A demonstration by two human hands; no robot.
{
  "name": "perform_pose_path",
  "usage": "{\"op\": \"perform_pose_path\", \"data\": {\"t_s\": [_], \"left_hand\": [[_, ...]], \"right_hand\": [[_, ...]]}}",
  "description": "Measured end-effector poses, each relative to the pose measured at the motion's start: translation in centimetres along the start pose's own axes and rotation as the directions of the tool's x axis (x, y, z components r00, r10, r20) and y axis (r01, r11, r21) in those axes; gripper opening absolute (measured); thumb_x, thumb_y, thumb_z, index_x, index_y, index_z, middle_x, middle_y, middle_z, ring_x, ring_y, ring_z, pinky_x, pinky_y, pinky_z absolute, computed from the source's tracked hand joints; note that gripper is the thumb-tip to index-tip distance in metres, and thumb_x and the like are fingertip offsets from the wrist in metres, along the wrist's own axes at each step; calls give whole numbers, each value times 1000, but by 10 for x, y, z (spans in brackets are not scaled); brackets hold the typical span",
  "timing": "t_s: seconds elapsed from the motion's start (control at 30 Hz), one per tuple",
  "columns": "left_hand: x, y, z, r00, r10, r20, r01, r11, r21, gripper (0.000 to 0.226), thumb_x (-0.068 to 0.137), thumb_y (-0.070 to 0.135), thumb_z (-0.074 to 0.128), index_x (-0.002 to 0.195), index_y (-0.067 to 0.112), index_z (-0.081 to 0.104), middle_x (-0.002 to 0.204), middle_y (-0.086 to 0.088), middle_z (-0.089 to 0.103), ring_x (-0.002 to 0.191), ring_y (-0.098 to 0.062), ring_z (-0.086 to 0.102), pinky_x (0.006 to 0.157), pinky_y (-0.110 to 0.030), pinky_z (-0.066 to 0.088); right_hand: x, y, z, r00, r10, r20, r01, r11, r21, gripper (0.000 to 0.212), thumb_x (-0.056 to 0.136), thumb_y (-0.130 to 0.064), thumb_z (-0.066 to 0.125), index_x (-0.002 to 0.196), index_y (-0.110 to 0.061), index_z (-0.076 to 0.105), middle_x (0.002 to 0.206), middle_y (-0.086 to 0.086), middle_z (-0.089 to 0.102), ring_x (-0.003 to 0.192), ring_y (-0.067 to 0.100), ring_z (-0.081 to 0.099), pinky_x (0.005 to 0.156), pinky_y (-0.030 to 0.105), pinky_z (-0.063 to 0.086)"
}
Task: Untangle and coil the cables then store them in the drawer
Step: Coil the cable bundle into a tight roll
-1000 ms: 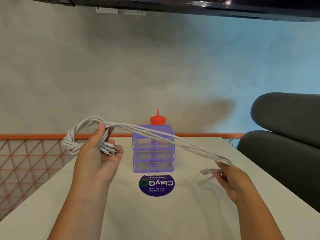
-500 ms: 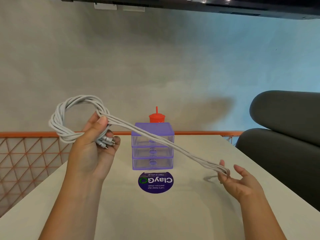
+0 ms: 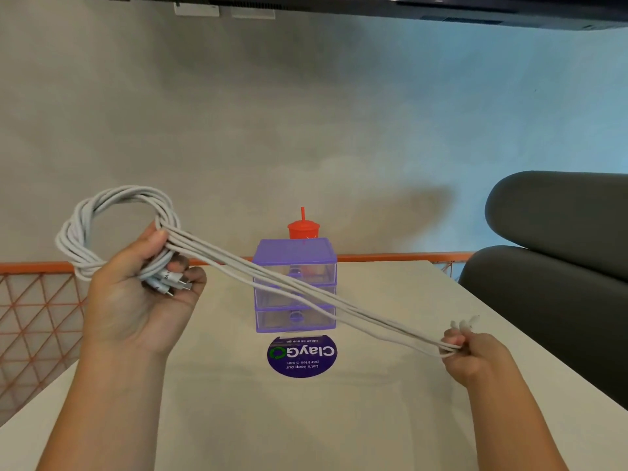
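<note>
Left hand (image 3: 136,294): clenched round white cables (image 3: 272,283) — a loop is raised above the thumb.
Right hand (image 3: 475,355): far cable ends pinched, apparently.
Drawer unit (image 3: 295,287): purple, drawers closed, on table (image 3: 339,419) — behind the stretched strands.

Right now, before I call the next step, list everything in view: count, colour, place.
cables: several, exact count unclear; white; in the air between both hands, looped at the left end
drawers: one unit of three; purple frame, clear fronts; table centre
cup: one; red, with straw; behind drawers
sticker: one; purple, round; on table in front of drawers
table: one; off-white; under the hands
railing: one; orange mesh; beyond table, far side and left
sofa: one; dark grey; right
left hand: grips loop and plugs
right hand: pinches the cables' other end
</note>
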State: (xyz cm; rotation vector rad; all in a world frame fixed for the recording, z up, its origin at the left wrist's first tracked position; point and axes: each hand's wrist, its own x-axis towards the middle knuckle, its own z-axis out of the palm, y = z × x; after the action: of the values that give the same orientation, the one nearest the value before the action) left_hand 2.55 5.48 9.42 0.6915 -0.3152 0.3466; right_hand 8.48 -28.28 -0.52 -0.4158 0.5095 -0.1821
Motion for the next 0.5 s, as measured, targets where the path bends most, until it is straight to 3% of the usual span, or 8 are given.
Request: {"op": "perform_pose_path", "data": {"t_s": [0.07,0.17,0.23,0.3,0.4,0.5], "left_hand": [[1,-1,0,1000,-1,-5,1,1000,-6,35,28,19,81,56,21,61,58,9,54,44,-4,43,49,-17,35],[2,-4,1,1000,-12,-10,13,1000,29,28,33,21,77,58,23,64,60,10,56,46,-3,44,51,-17,36],[2,-5,0,1000,-21,-8,21,1000,23,29,33,20,78,59,23,65,60,11,56,45,-3,43,50,-16,37],[3,-7,-3,1000,-30,-8,30,999,16,35,29,19,81,60,23,65,61,10,56,44,-2,43,48,-16,36],[5,-7,-6,999,-39,-33,39,999,-2,43,21,19,84,59,23,64,61,10,56,44,-3,43,48,-16,36],[5,-8,-7,998,-40,-43,40,999,3,39,22,18,82,57,23,65,60,10,56,45,-3,44,47,-16,36]], "right_hand": [[-3,-5,2,999,0,-46,6,989,146,23,100,-14,33,85,-9,49,73,3,50,44,7,42,31,12,35],[-17,-11,-8,997,-52,-59,71,923,378,27,100,-24,25,97,-12,49,84,7,51,67,15,49,46,19,43],[-31,-9,-10,995,-91,-35,97,926,365,26,99,-29,30,111,-15,48,100,9,57,76,24,52,54,22,44],[-23,-11,-14,990,-88,-107,120,933,340,28,99,-30,25,118,-16,41,115,7,54,79,21,52,50,26,39],[-23,-16,-5,982,-8,-189,73,938,338,21,99,-26,22,108,-15,38,96,5,54,75,10,52,49,18,37],[-18,-16,-6,985,-7,-173,38,983,177,17,98,-19,21,94,-18,37,66,-2,42,52,6,35,42,14,27]]}}
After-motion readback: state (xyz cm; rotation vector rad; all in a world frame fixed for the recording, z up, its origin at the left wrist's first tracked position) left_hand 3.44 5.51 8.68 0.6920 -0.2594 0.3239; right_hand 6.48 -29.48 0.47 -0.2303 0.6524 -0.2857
